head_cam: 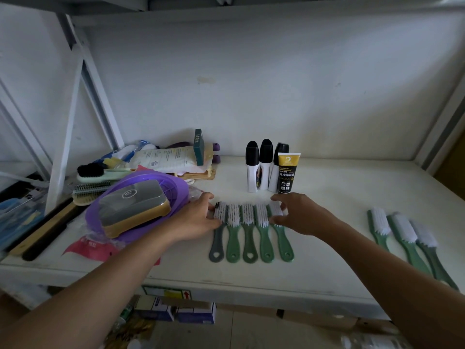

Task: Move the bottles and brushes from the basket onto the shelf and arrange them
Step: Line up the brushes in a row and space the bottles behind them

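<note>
Several brushes [249, 233] lie side by side on the white shelf [327, 260], one grey-handled at the left, the others green, white bristles up. My left hand [195, 217] touches the bristle end of the grey brush. My right hand [299, 214] spans the head of the rightmost brush, thumb and fingers apart around it. Behind the row stand three white bottles [263, 167] with black caps and a black-and-yellow tube [286, 172]. Three more green brushes [402, 235] lie at the right. A purple basket [176, 187] at the left holds a grey-and-tan brush [133, 205].
A pile of packets, a green box [198, 147] and more brushes [95, 172] fills the shelf's back left. A red bag [90, 248] lies under the basket. The shelf frame's white posts stand at left and right. Boxes sit on the level below.
</note>
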Tool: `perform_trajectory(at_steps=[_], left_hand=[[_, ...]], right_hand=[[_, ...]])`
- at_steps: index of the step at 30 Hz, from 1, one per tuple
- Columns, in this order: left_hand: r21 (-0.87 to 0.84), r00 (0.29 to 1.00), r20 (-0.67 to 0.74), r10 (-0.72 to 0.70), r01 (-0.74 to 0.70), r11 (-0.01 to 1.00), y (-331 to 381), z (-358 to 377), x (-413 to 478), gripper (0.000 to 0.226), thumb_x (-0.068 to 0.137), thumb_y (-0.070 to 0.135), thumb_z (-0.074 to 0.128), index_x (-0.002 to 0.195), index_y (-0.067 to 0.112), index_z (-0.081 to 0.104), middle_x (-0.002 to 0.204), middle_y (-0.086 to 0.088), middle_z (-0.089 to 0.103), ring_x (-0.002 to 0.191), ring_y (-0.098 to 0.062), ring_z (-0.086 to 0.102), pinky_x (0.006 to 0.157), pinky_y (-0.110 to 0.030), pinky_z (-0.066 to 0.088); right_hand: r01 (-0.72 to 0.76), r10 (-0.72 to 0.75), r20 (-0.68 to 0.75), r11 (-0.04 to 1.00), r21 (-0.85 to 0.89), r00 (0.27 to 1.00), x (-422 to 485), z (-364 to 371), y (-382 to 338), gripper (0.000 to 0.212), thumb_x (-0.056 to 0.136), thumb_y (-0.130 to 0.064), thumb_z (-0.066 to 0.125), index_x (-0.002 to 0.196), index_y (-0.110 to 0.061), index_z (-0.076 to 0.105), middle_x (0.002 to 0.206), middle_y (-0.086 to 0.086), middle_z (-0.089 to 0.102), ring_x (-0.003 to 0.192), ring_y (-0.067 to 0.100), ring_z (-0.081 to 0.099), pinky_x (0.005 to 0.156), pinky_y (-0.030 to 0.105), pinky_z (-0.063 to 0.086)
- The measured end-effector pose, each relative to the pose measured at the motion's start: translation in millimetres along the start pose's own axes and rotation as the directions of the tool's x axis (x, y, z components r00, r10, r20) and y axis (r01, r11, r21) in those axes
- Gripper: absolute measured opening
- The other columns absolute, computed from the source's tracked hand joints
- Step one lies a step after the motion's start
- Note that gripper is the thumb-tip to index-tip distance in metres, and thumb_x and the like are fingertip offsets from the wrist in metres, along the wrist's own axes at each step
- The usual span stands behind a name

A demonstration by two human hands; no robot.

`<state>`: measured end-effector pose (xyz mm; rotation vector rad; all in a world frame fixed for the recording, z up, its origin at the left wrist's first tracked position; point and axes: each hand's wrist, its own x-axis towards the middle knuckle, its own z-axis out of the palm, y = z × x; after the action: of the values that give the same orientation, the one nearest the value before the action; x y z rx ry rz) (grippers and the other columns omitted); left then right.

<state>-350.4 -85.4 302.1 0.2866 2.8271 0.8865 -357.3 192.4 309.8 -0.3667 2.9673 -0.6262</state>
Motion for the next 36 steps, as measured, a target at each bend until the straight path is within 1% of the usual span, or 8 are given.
perform_trajectory(at_steps=[11, 16, 18, 21, 23, 25, 28, 36], left_hand=[[0.012, 1.000, 0.005, 0.002, -0.002, 1.000, -3.8, 0.3, 1.8, 0.085, 0.091, 0.036, 0.072, 0.157, 0.018, 0.022, 0.145, -0.002, 0.054, 0.120, -0.013, 0.059, 0.105, -0.037, 0.049], [0.019, 1.000, -0.005, 0.000, 0.000, 1.000, -4.0, 1.1, 2.5, 0.084, 0.090, 0.035, 0.073, 0.156, 0.016, 0.023, 0.143, -0.002, 0.054, 0.119, -0.013, 0.058, 0.105, -0.035, 0.047], [0.016, 1.000, -0.005, -0.001, 0.001, 1.000, -5.1, 1.4, 2.5, 0.086, 0.090, 0.037, 0.072, 0.156, 0.016, 0.023, 0.143, -0.001, 0.053, 0.120, -0.014, 0.057, 0.106, -0.036, 0.046], [0.003, 1.000, 0.001, -0.011, 0.011, 1.000, -7.4, 0.6, 2.3, 0.087, 0.089, 0.039, 0.072, 0.157, 0.017, 0.022, 0.144, 0.001, 0.052, 0.122, -0.013, 0.056, 0.108, -0.037, 0.045], [0.002, 1.000, 0.007, -0.016, 0.016, 1.000, -7.9, 0.4, 2.1, 0.086, 0.089, 0.038, 0.071, 0.157, 0.019, 0.022, 0.145, 0.001, 0.051, 0.122, -0.013, 0.056, 0.108, -0.038, 0.045], [0.006, 1.000, 0.017, -0.013, 0.013, 1.000, -7.5, 0.5, 1.8, 0.085, 0.089, 0.038, 0.071, 0.156, 0.019, 0.022, 0.146, 0.001, 0.051, 0.121, -0.013, 0.056, 0.107, -0.038, 0.046], [0.012, 1.000, 0.024, -0.008, 0.008, 1.000, -7.1, 1.0, 2.0, 0.087, 0.089, 0.039, 0.071, 0.157, 0.018, 0.021, 0.148, -0.001, 0.050, 0.124, -0.015, 0.056, 0.109, -0.039, 0.045], [0.017, 0.999, 0.036, -0.003, 0.002, 1.000, -5.6, 2.1, 0.6, 0.087, 0.090, 0.037, 0.070, 0.158, 0.018, 0.019, 0.152, -0.004, 0.048, 0.128, -0.020, 0.055, 0.110, -0.043, 0.044]], right_hand=[[-0.009, 0.008, 0.041, 1.000, 0.025, 0.999, -1.3, -3.3, -5.1, 0.061, 0.091, -0.037, 0.067, 0.145, -0.015, 0.046, 0.134, 0.007, 0.060, 0.110, 0.020, 0.062, 0.089, 0.029, 0.052], [-0.088, 0.082, 0.064, 0.990, 0.110, 0.995, -0.6, -26.2, 11.0, 0.040, 0.094, -0.036, 0.064, 0.130, -0.020, 0.059, 0.100, 0.006, 0.075, 0.074, 0.012, 0.070, 0.076, 0.027, 0.056], [-0.144, 0.142, 0.039, 0.988, 0.056, 0.989, -2.4, -41.3, 31.0, 0.033, 0.094, -0.035, 0.064, 0.122, -0.018, 0.065, 0.101, 0.006, 0.075, 0.086, 0.018, 0.072, 0.077, 0.025, 0.053], [-0.260, 0.252, -0.067, 0.941, -0.218, 0.965, -13.2, -66.1, 68.2, 0.047, 0.091, -0.038, 0.066, 0.133, -0.019, 0.058, 0.126, 0.007, 0.066, 0.122, 0.024, 0.057, 0.099, 0.029, 0.042], [-0.366, 0.349, -0.110, 0.882, -0.298, 0.931, -25.8, -84.0, 87.8, 0.057, 0.090, -0.040, 0.067, 0.139, -0.015, 0.052, 0.133, 0.009, 0.062, 0.128, 0.026, 0.052, 0.101, 0.031, 0.039], [-0.453, 0.443, -0.107, 0.835, -0.310, 0.890, -37.1, -96.8, 100.4, 0.056, 0.090, -0.044, 0.067, 0.135, -0.014, 0.054, 0.121, 0.007, 0.068, 0.118, 0.023, 0.061, 0.094, 0.030, 0.042], [-0.503, 0.514, -0.021, 0.829, -0.243, 0.858, -44.5, -97.1, 106.6, 0.045, 0.086, -0.046, 0.071, 0.119, -0.017, 0.059, 0.080, -0.003, 0.073, 0.065, 0.009, 0.073, 0.075, 0.025, 0.044], [-0.206, 0.215, 0.097, 0.974, -0.094, 0.972, -34.9, -82.6, 99.6, 0.025, 0.084, -0.029, 0.077, 0.108, -0.031, 0.068, 0.078, -0.008, 0.077, 0.070, 0.008, 0.071, 0.074, 0.019, 0.051]])
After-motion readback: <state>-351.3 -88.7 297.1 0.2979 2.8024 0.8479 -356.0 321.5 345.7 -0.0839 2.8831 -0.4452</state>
